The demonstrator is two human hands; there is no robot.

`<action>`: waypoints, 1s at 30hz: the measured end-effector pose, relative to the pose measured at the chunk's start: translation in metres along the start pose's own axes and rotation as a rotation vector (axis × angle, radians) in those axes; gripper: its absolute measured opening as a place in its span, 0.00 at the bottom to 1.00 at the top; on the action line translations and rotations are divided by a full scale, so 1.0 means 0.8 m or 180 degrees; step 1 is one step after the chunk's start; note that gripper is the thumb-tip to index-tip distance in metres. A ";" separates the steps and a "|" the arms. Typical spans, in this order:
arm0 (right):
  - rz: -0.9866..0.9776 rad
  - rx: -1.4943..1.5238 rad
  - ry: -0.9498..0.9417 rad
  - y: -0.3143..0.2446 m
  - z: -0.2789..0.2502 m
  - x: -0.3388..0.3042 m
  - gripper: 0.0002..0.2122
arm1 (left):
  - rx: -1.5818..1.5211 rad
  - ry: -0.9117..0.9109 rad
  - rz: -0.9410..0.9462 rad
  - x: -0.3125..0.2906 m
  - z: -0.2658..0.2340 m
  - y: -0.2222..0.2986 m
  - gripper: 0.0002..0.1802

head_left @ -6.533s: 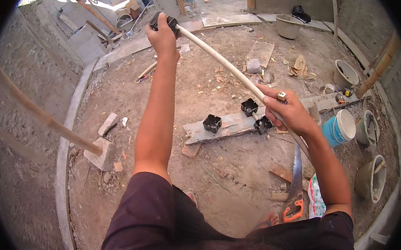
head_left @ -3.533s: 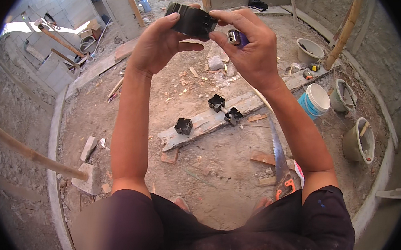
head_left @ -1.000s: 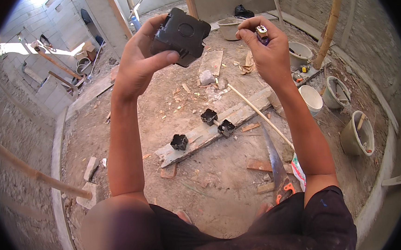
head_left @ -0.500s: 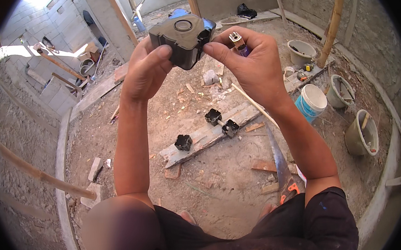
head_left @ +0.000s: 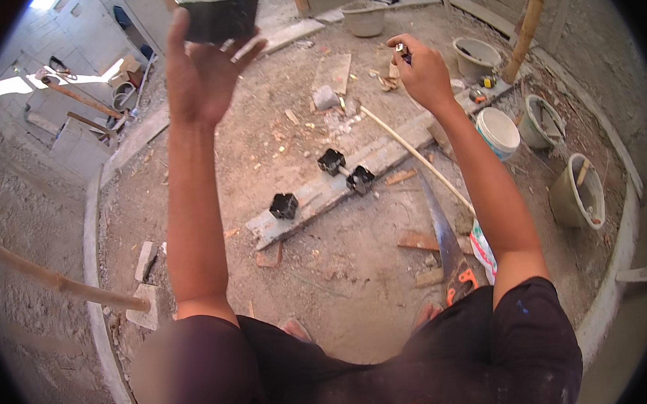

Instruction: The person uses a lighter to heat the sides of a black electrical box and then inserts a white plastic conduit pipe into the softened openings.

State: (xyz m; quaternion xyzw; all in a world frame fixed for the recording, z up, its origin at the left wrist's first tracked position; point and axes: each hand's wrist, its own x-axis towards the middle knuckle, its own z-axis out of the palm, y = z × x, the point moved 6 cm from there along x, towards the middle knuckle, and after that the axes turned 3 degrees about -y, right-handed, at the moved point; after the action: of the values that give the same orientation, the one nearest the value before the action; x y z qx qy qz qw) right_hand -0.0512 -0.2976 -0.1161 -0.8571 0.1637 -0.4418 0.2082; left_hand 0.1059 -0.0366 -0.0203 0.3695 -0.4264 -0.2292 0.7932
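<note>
A black plastic electrical box (head_left: 222, 20) is up at the top left in my left hand (head_left: 207, 86), seen side-on. My thumb lies along its left edge and my other fingers spread out beneath it. Apart from it, to the right, my right hand (head_left: 427, 74) is curled around a small lighter (head_left: 402, 51) whose metal tip shows above the fist; the rest is mostly hidden. Three similar black boxes sit lower down by a rough grey plank (head_left: 316, 205): one box (head_left: 283, 206) near its left end, another box (head_left: 331, 162) and a third box (head_left: 360, 180) close together.
A handsaw (head_left: 443, 231) with an orange handle lies by my right leg, near a long thin stick (head_left: 414, 156). Buckets (head_left: 497, 133) and a tape measure (head_left: 488, 82) stand along the right. A bamboo pole (head_left: 59, 280) leans at left. Rubble and wood scraps litter the dirt floor.
My hands have moved apart. The right hand has let go of the black box and drawn back with the lighter; the left has carried the box up and left, turning it.
</note>
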 end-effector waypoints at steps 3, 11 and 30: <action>0.1029 -0.1126 -0.1112 0.124 0.061 -0.058 0.12 | -0.0132 0.0265 -0.0012 -0.001 -0.049 0.016 0.34; 0.1030 -0.1298 -0.2036 0.333 0.137 -0.240 0.12 | 0.0731 0.1144 -0.0102 -0.045 -0.131 0.048 0.28; -0.0518 0.0686 -0.1777 -0.062 0.116 -0.132 0.27 | 0.0290 0.2519 -0.0350 -0.092 -0.307 -0.027 0.25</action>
State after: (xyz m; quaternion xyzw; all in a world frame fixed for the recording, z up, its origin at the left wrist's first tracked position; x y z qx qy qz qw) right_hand -0.0283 -0.1861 -0.2125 -0.9287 -0.0168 -0.2193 0.2987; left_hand 0.2734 0.0960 -0.1637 0.4863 -0.0774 -0.0922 0.8654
